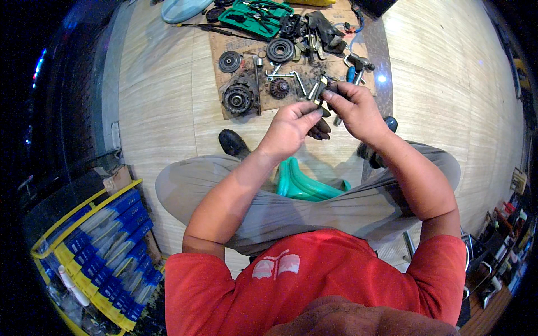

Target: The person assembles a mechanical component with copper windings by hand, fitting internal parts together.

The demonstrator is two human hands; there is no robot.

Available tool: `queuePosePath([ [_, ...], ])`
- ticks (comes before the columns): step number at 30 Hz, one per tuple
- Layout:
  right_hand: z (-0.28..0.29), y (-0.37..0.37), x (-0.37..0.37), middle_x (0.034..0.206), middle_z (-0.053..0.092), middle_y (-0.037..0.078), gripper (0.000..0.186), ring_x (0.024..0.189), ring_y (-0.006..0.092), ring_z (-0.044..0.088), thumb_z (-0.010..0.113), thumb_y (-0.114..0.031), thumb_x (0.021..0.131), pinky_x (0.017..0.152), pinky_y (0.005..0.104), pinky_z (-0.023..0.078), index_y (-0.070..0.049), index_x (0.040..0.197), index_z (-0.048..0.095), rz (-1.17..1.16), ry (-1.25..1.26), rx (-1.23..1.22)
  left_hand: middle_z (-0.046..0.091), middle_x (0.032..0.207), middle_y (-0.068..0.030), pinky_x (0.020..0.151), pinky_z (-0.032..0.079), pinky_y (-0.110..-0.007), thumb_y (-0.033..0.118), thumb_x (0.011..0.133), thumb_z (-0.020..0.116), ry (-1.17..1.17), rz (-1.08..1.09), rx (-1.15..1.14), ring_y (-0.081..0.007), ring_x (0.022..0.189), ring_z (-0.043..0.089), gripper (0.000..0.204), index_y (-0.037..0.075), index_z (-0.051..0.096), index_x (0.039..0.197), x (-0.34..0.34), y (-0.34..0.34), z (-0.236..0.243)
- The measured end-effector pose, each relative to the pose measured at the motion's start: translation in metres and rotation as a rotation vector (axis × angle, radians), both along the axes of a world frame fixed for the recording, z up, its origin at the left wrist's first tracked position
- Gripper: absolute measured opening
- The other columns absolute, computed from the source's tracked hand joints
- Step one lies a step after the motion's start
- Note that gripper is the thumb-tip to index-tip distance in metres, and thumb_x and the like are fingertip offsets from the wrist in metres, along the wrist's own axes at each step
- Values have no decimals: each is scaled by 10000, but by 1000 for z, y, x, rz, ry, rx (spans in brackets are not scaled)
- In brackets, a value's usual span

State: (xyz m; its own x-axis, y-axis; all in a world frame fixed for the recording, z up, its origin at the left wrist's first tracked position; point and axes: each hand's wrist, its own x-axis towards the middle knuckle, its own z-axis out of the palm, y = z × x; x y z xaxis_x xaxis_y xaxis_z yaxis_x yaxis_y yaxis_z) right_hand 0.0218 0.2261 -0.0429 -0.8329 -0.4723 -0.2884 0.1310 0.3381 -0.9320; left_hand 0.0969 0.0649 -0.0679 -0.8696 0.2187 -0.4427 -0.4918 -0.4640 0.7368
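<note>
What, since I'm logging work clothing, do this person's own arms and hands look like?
The left hand and right hand are bare, without gloves. Plain red short sleeves cover the upper arms only partly. The forearms are uncovered, with no watch or bracelet visible.

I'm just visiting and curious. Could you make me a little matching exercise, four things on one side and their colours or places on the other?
1. Small dark part
2. Shirt
3. Tool case
4. Trousers

A. Greyish
B. Green, lying open
C. Between the left hand and the right hand
D. Red

Pairs: 1-C, 2-D, 3-B, 4-A
</note>
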Motion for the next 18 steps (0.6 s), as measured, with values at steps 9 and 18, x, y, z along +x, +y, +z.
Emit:
queuePosePath([
  [9,-7,-6,14,651,585,175,204,584,225,553,593,-169,901,578,365,445,26,869,640,-47,175,135,686,773,-104,635,541,-279,70,884,606,85,78,-537,-150,682,661,153,-55,654,958,3,9,-6],
  [18,-6,-1,7,629,542,163,214,562,206,493,597,-179,903,548,357,418,23,833,606,24,210,47,681,818,-94,683,533,-288,119,934,562,46,63,-122,-168,731,662,179,-40,634,973,0,3,-4],
])
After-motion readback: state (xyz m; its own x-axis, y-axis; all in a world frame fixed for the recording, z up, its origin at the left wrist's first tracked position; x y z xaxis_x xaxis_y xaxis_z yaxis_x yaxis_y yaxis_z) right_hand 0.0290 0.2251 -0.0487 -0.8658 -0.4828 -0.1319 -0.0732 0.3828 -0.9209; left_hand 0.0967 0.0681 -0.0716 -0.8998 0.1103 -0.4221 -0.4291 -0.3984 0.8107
